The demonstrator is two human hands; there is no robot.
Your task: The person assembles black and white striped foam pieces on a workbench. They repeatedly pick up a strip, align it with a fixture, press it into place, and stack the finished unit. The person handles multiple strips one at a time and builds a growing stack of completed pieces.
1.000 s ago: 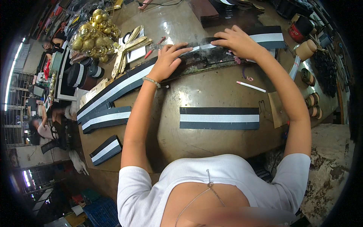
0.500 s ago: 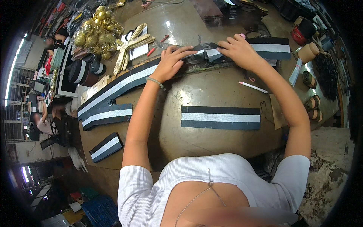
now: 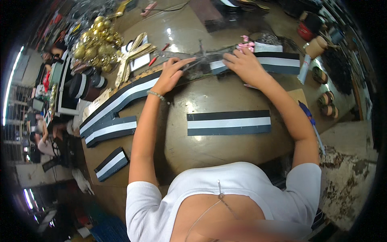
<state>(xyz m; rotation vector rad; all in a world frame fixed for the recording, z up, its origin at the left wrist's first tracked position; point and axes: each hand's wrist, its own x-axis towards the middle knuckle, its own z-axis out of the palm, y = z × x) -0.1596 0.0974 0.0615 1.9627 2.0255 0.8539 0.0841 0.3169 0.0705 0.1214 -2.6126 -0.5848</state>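
A long webbing strap (image 3: 121,99), dark with a white middle stripe, curves from the lower left up to my left hand (image 3: 172,76). That hand's index finger stretches right and its other fingers bend in over the strap's end, which they hide. My right hand (image 3: 246,67) has its fingers bent over the left end of another striped strap piece (image 3: 278,61). Between the hands lies a dark, worn bar (image 3: 204,59) with an upright pin. A cut striped piece (image 3: 229,122) lies flat nearest my body; a folded one (image 3: 115,130) and a short one (image 3: 112,164) lie at the left.
Gold baubles (image 3: 93,45) in clear plastic and cream gloves (image 3: 135,53) lie at the far left. A red pen (image 3: 153,60) is beyond my left hand. Pink flowers (image 3: 245,43) sit past my right hand. A thread cone (image 3: 315,47) stands at right.
The whole view has shifted slightly. The white-striped strap end by my left fingers no longer shows, and a dark gap separates the hands. My right arm now covers most of the white pen.
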